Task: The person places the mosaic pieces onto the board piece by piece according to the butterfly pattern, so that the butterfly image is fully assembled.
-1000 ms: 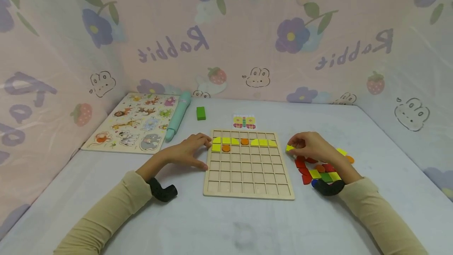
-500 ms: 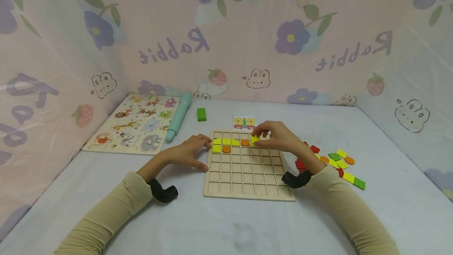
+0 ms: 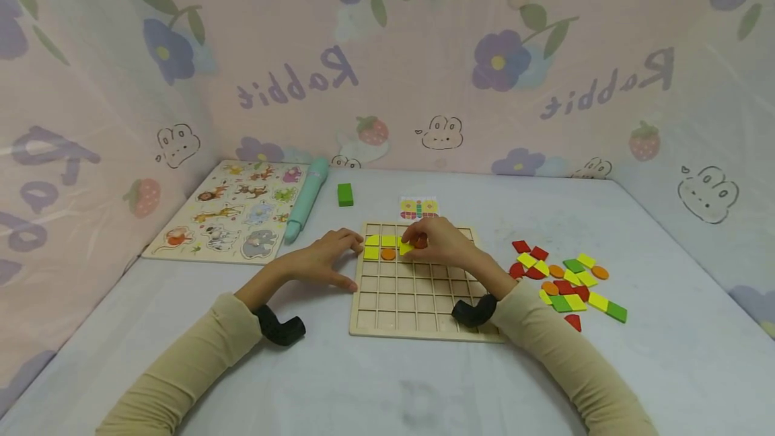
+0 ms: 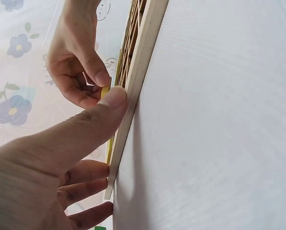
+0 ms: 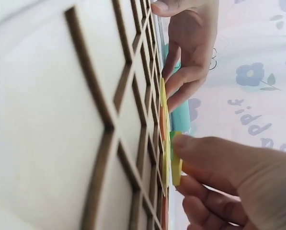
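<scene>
The wooden grid board lies flat on the table, with yellow tiles in its far row and an orange disc one row nearer. My left hand rests at the board's left side, its spread fingers and thumb touching the edge. Over the far part of the grid, my right hand pinches a yellow square tile between thumb and fingers. In the head view this tile overlaps the far row's third square, beside another orange disc that the fingers partly hide.
Loose red, yellow, green and orange tiles lie right of the board. Behind it is a small butterfly pattern card. A green block, a teal stick-shaped object and an animal puzzle lie at the back left.
My right hand has carried the yellow tile left from the loose pile, across the board to its far left part. My left hand has stayed at the board's edge.
</scene>
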`<state>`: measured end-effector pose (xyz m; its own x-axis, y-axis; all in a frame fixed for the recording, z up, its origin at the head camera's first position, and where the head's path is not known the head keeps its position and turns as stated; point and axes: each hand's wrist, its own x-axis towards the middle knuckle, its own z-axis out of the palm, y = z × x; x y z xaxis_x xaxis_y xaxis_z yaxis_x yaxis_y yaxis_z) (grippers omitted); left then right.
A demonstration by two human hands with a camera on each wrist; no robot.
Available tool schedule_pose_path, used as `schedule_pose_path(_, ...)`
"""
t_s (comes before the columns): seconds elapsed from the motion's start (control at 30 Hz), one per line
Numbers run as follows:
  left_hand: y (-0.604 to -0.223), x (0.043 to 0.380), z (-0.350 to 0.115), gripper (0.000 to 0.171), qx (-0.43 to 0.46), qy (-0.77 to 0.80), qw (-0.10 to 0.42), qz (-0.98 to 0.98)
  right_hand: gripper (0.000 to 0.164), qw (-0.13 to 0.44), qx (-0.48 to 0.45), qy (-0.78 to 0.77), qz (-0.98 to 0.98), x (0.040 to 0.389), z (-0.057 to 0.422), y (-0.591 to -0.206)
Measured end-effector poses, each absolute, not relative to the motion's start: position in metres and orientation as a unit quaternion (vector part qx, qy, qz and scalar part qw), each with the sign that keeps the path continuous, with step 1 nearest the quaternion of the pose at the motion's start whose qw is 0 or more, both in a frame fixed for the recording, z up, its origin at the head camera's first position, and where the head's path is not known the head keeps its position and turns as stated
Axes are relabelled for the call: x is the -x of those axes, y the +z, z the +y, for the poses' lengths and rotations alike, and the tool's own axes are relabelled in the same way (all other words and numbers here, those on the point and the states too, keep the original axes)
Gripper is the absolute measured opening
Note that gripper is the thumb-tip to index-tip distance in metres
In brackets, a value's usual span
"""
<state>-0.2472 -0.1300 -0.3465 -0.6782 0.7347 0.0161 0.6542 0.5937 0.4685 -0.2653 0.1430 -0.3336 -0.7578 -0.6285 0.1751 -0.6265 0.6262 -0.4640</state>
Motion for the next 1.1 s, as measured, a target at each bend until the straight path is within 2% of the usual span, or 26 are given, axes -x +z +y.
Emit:
schedule_pose_path(0.37, -0.349, 0.248, -0.131, 0.064, -0.389, 0.229, 0.090, 0.888, 0.023, 0.020, 0.369, -0.283, 0.885, 0.269, 0.141, -0.344)
schedule_pose_path(1.1, -0.347, 0.247, -0.131, 0.065, -0.394, 0.230, 0.088, 0.885, 0.020, 0.004, 0.376, -0.262, 0.889, 0.266, 0.143, -0.343)
